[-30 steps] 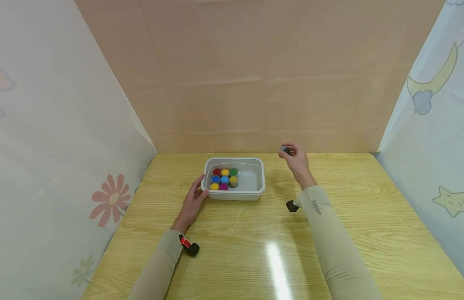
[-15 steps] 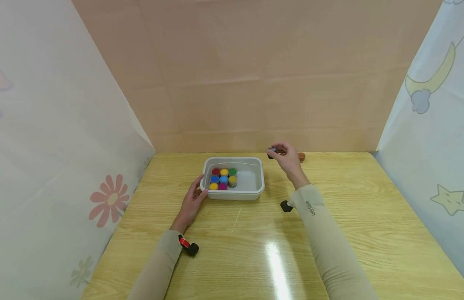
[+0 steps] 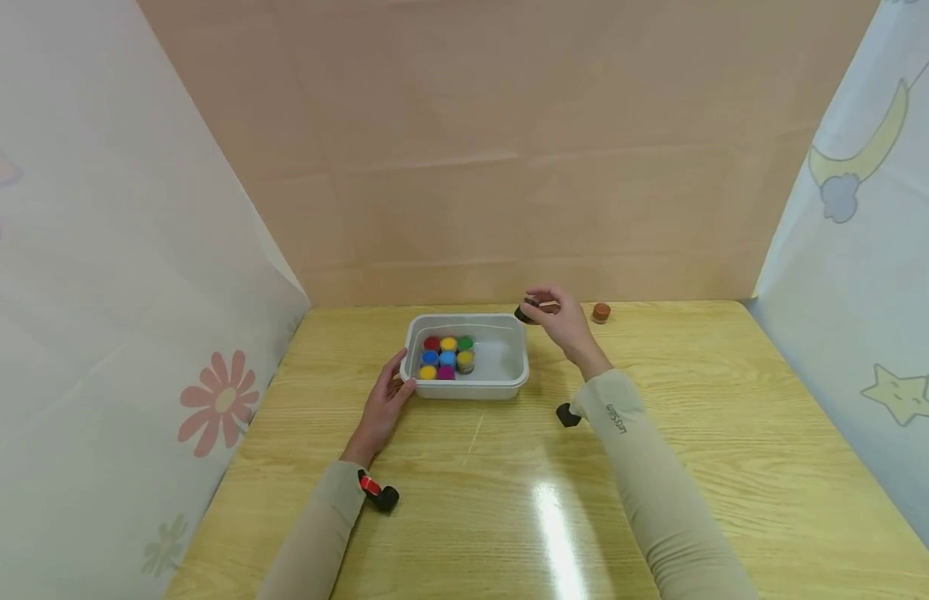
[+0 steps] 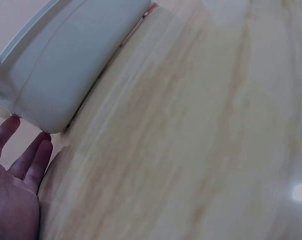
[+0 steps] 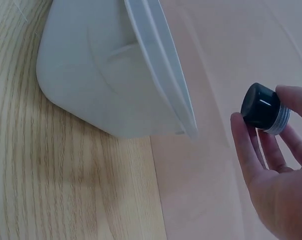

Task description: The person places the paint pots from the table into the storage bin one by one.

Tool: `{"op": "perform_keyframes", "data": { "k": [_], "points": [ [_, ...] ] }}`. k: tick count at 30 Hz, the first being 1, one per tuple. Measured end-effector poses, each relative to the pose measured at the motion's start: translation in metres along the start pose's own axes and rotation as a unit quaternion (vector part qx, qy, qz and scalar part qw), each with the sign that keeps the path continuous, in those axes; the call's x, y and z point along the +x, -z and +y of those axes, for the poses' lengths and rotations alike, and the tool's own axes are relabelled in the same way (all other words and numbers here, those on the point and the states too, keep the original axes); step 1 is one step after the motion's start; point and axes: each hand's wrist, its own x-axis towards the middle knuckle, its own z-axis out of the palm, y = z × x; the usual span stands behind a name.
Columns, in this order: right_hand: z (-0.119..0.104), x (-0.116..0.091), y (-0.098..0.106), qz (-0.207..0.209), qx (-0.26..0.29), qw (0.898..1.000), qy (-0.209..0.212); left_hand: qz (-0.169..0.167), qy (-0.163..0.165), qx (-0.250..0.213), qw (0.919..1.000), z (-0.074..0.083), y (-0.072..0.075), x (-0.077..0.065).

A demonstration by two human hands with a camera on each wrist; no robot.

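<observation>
A pale grey plastic bin stands on the table, with several small paint jars in red, yellow, green, blue and purple grouped in its left part. My left hand rests at the bin's front left corner. Its thumb lies by the rim, and in the left wrist view its loosely straight fingers touch the bin's wall. Above the bin's back right corner, my right hand pinches a small paint jar with a black top between thumb and fingers. That jar is tilted, clear of the bin.
One reddish-brown jar sits near the table's back edge, right of the right hand. A tan backdrop rises behind the wooden table, and patterned white sheets stand at both sides. Each wrist carries a small camera.
My right hand has moved left with the black jar, from right of the bin to its back right corner. The reddish-brown jar behind it has come into view. The left hand stays put.
</observation>
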Motion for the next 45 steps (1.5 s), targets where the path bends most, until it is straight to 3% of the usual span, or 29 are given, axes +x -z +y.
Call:
{"op": "perform_keyframes", "data": {
  "k": [9, 17, 25, 32, 45],
  "points": [
    [-0.002, 0.0, -0.015, -0.032, 0.002, 0.999, 0.014, -0.003, -0.002, -0.007, 1.0, 0.0, 0.002, 0.0],
    [-0.003, -0.002, -0.028, -0.058, -0.031, 0.997, 0.027, 0.0, -0.005, 0.004, 1.0, -0.002, 0.002, 0.0],
    [-0.001, -0.004, -0.038, -0.096, -0.013, 0.995, 0.016, -0.002, -0.003, 0.002, 1.0, 0.001, 0.002, 0.0],
    [-0.001, -0.004, -0.046, -0.134, -0.033, 0.99, 0.014, -0.003, -0.004, 0.0, 1.0, 0.002, 0.003, 0.0],
    [0.003, -0.006, -0.066, -0.197, -0.011, 0.98, 0.009, -0.024, 0.019, -0.015, 0.9994, 0.036, 0.003, -0.011]
  ]
}}
